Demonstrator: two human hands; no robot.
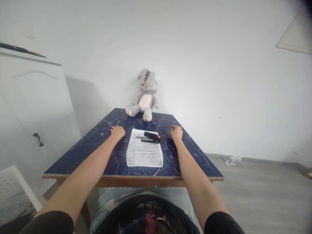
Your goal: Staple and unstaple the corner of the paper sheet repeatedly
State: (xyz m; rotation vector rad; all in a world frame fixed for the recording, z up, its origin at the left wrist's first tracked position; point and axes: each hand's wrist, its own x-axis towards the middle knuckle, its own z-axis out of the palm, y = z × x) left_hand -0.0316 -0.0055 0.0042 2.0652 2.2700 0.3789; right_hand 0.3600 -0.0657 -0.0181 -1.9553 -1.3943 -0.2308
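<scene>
Evidently idle, the left hand (117,131) and right hand (176,132) rest loosely closed and empty, flanking the paper (144,152) whose far end the stapler (151,136) pins.

The tabletop (83,152) looked glossy — marble-veined, smooth — over a matt wooden edge (136,180). The sheet (145,152) was matt paper; the stapler (151,137) seemed black plastic; the rabbit (145,96) was soft plush cloth.
</scene>
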